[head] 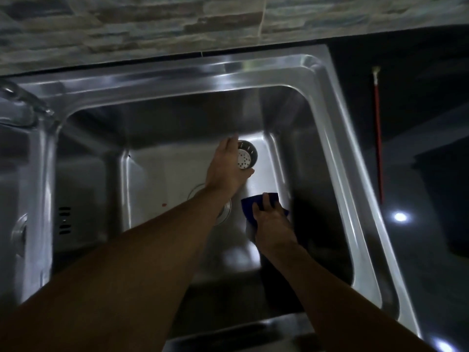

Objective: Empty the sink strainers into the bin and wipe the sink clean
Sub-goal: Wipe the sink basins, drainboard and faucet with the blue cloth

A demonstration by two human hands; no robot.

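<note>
Right basin of the steel sink (314, 80), head view. Left hand (225, 168) is curled around a small perforated metal strainer (247, 156), fingers on the far rim, thumb at the near rim, cup held tilted with its holed bottom showing; it sits above the basin floor toward 1 o'clock from the drain opening (225, 209). Whether it touches the floor cannot be told.

Right hand (269, 219) is closed over a dark blue cloth (247, 203), fingers pressing it down against the basin floor at about 3 o'clock of the drain, just beside the left forearm.

Handling call: strainer is likely light, rigid thin steel, probably wet and slick, so a rim pinch across the cup's width, as now, is the sensible hold; no visible centre knob from this angle. The cloth is soft and limp, so it needs a flat palm or bunched grip, not a fingertip pinch.

A small red speck (163, 205) lies on the floor at 9 o'clock of the drain. A red-handled stick (378, 138) lies on the dark counter (406, 72) at 3 o'clock, well apart. No bin in view.
</note>
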